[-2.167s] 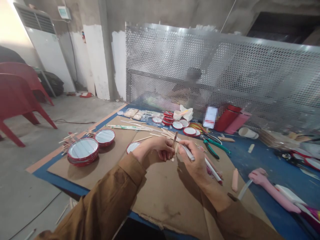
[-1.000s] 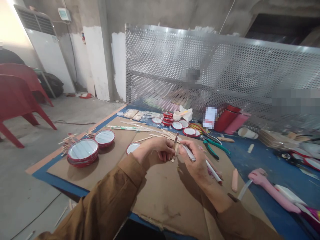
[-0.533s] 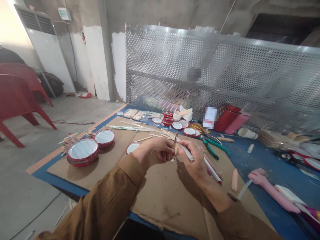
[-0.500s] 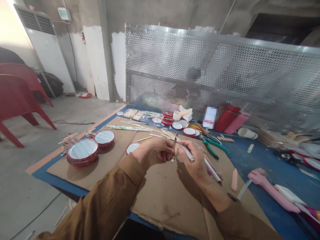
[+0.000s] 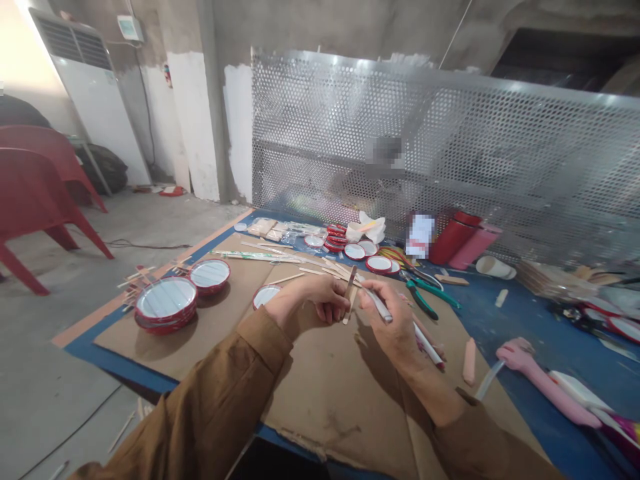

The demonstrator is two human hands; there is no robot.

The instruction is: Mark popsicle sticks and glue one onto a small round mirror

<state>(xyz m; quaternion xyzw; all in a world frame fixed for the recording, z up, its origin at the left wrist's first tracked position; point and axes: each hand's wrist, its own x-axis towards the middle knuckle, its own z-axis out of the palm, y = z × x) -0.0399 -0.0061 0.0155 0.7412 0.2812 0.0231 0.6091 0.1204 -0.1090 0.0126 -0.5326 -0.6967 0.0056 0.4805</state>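
Observation:
My left hand [image 5: 311, 298] pinches a flat wooden craft stick [image 5: 350, 280] and holds it upright above the brown cardboard sheet [image 5: 325, 393]. My right hand [image 5: 395, 320] grips a thin white pen-like tool [image 5: 380, 308] whose tip meets the stick. Both hands are close together at the middle of the table. A small round red-rimmed mirror [image 5: 265, 293] lies just left of my left hand.
Stacked red-rimmed mirrors [image 5: 167, 301] sit at the left, smaller ones [image 5: 367, 257] and loose sticks at the back. Green-handled pliers [image 5: 425, 293], a pink glue gun [image 5: 545, 380], red and pink bottles [image 5: 460, 237] lie right. A perforated metal screen [image 5: 425, 147] stands behind; red chairs [image 5: 35, 200] at far left.
Almost nothing differs. My right hand and the white tool shift slightly against the stick, which stays upright in my left hand.

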